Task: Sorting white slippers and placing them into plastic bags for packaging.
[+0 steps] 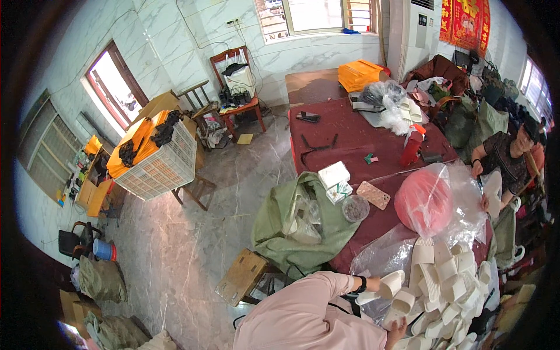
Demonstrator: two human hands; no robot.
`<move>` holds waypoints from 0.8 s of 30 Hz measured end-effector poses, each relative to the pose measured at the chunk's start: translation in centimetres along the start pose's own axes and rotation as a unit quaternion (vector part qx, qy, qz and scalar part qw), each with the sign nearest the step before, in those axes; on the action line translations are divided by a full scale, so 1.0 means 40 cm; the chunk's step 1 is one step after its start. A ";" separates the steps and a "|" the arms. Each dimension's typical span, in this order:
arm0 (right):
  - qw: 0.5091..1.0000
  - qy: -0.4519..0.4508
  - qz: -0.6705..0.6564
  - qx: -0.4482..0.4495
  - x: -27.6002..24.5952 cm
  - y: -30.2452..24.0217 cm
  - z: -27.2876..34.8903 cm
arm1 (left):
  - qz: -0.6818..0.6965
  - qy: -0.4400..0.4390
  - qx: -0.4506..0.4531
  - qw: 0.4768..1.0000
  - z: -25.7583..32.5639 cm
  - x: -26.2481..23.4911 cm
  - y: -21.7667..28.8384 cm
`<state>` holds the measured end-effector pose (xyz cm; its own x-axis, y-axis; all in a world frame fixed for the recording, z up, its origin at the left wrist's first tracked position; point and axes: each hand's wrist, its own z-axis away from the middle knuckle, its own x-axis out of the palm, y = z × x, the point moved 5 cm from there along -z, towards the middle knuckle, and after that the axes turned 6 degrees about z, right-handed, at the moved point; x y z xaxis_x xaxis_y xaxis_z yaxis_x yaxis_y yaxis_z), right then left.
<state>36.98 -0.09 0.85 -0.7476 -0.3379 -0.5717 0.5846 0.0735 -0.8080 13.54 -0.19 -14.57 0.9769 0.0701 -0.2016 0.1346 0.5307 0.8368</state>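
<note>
At the lower right, a heap of cream-white slide slippers (452,280) lies on the table beside clear plastic sheeting (379,256). My left hand (373,284), below a black wristband, is closed on a cream slide slipper (391,283) at the heap's left edge; the slipper partly hides its fingers. Nearer to me, my right hand (397,331) has its fingers curled against the edge of another cream slipper (403,303). Its grip is only partly visible. More slippers lie just right of both hands.
Across the heap a co-worker (506,153) holds a slipper (493,188). A pink bundle in clear plastic (423,201), a phone (373,195), a round tub (356,208) and a green sack (280,224) are on the dark red table (344,128). A wooden stool (242,276) stands left.
</note>
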 end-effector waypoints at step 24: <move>0.940 -0.265 0.145 -0.158 0.256 0.137 -0.139 | -0.039 0.030 -0.011 0.999 0.124 -0.001 0.050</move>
<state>30.75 2.07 -10.21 -0.2607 -0.6740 -0.6912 0.5545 0.4815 -0.6787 14.58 -3.33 -10.39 0.9518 0.0791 -0.2964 0.2052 0.5542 0.8067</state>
